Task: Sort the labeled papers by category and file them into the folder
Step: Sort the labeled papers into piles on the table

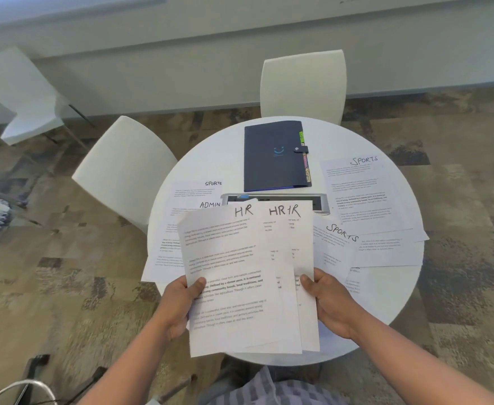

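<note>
Step in hand: gathering the HR sheets into one stack, judging by the three white printed sheets marked HR fanned above the near edge of the round white tabletop.
Left hand: thumb on top, fingers hidden beneath, pinching the fan's left edge.
Right hand: thumb over the right edge of the fan, fingers underneath, clamped on the same sheets.
Folder: the dark navy snap-closed folder with coloured side tabs lies shut on the far side of the tabletop, well apart from the fan.
Loose sheets: white sheets marked SPORTS right of the folder, another SPORTS sheet and an ADMIN sheet left of it, all flat on the tabletop.
Doing it well: square the fan by tapping its bottom edges together so the HR labels line up, then likely set it down apart from the SPORTS and ADMIN sheets before unsnapping the folder.
Risk: a loose pinch could let the back sheet slide out.
</note>
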The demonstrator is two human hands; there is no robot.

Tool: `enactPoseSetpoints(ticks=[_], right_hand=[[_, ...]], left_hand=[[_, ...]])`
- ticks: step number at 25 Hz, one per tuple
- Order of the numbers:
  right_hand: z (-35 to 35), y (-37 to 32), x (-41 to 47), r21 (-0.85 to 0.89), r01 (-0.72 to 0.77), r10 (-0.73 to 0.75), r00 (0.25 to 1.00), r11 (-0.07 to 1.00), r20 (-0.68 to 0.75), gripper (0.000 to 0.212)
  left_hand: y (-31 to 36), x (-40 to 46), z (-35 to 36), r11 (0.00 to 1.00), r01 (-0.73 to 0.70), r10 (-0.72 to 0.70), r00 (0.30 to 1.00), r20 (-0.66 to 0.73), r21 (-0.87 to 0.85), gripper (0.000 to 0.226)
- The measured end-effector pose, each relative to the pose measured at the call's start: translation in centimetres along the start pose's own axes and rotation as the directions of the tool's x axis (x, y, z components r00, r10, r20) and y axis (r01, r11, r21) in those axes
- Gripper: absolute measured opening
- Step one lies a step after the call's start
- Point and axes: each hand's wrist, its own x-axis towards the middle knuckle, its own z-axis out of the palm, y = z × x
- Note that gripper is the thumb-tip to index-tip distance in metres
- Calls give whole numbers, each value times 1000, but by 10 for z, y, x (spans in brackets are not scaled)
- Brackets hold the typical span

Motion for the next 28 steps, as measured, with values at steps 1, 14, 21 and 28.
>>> enactPoseSetpoints(ticks=[1,14,21,28], right_hand=[[2,1,-1,-11,-9,9,1000,1000,12,28],[15,-14,-20,164,-16,-2,994,986,113,41],[10,6,11,-142,1,-25,985,990,-168,28],[29,2,30,-97,12,-50,916,995,-397,28]], left_hand=[[-1,0,4,1000,1,-1,1000,-1,21,25],[-2,-2,45,998,-2,-9,983,186,60,26],[12,23,43,989,-102,76,972,224,108,20],[8,110,-56,886,117,79,916,-394,449,67]])
